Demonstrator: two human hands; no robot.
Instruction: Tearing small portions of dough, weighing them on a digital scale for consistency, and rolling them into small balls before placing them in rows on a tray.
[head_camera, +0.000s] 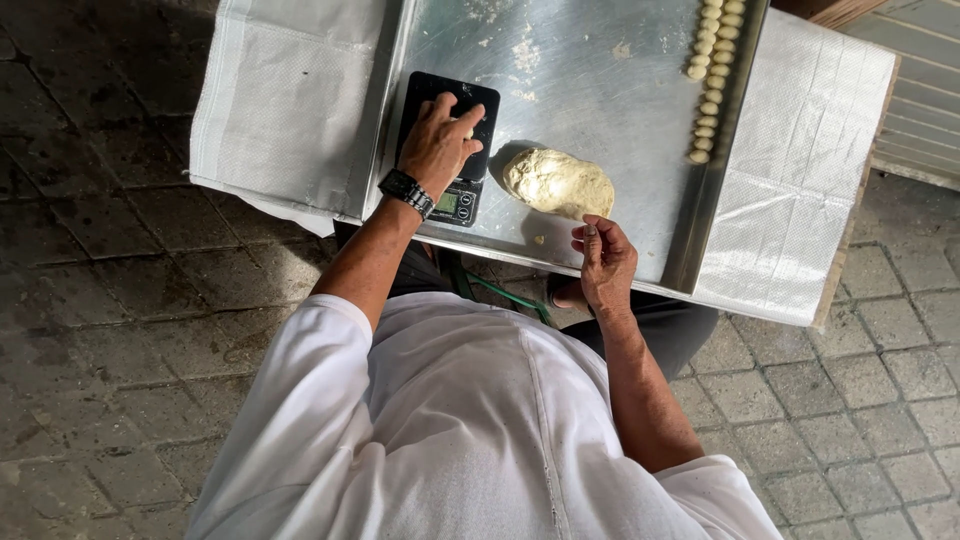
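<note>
My left hand (438, 143), with a black watch on the wrist, lies on the platform of a small black kitchen scale (447, 105), and a bit of pale dough shows under its fingers. A lump of pale dough (558, 182) rests on the metal tray (600, 70) just right of the scale. My right hand (603, 262) hovers at the tray's near edge below the lump, fingers curled; I cannot tell if it holds a bit of dough. Several small dough balls (712, 80) are lined up in two rows along the tray's right rim.
The tray lies on a table covered with white woven sacking (290, 100). Grey paving stones (100, 250) surround it. A corrugated surface (920, 90) stands at the upper right. My white-shirted torso fills the lower frame.
</note>
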